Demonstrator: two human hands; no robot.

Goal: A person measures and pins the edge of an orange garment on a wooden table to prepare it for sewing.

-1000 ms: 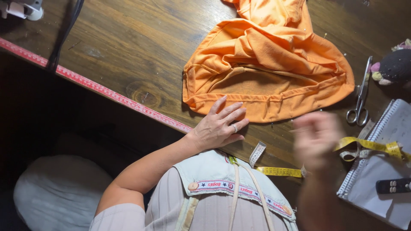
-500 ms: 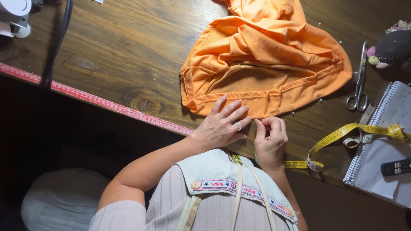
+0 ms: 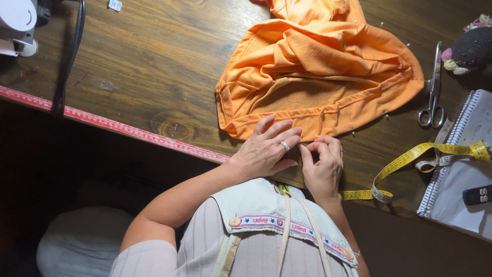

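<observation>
A dark wooden table (image 3: 154, 61) fills the view, its near edge lined with a red ruler strip (image 3: 128, 131) and dim floor below; at its 6 o'clock edge the left hand (image 3: 266, 149) lies flat with fingers spread on the near hem of the orange cloth (image 3: 318, 66), and the right hand (image 3: 323, 164), just beside it, has its fingertips pinched at that hem, though what they grip is too small to tell. From 3 to 4 o'clock a yellow tape (image 3: 410, 159) trails onto a notebook (image 3: 461, 179) bearing a small black remote (image 3: 477, 195), with scissors (image 3: 433, 87) at 2 o'clock beside a dark knitted toy (image 3: 471, 51). Far off at 10 o'clock a black cable (image 3: 72, 46) runs toward a white machine (image 3: 18, 20).
</observation>
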